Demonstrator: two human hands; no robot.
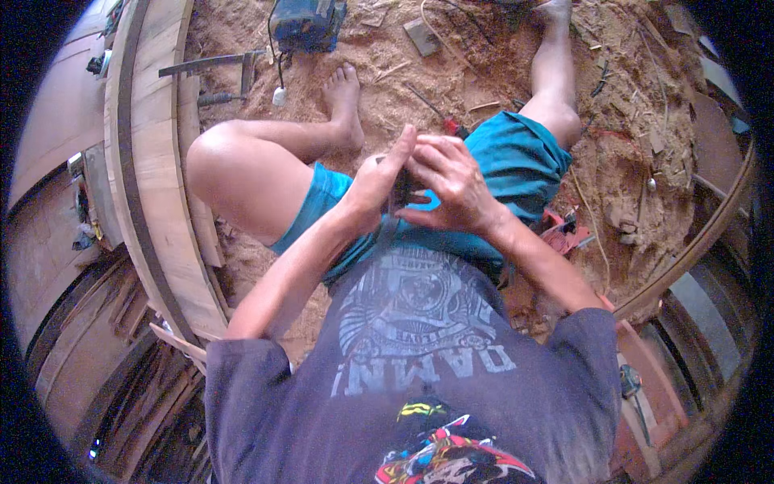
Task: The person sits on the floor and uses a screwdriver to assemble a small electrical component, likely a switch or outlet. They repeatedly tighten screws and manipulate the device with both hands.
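Observation:
Above my lap, my left hand [374, 187] is closed round a small dark object [400, 190], its thumb pointing up and away from me. My right hand [453, 182] meets it from the other side, fingers curled over the top of the same object and thumb underneath. Most of the object lies hidden between the palms, so its kind cannot be made out. Beneath both hands are my teal shorts [509, 165]. Just beyond the right hand lies a red and black tool part [455, 127], partly covered.
Sawdust and wood scraps cover the floor [621, 153]. Long wooden planks [157, 145] run along my left, with a dark metal square [214, 66] by them. A blue power tool [306, 24] sits ahead. Beside my right hip is a red tool [564, 234]; a screwdriver [633, 385] lies farther back.

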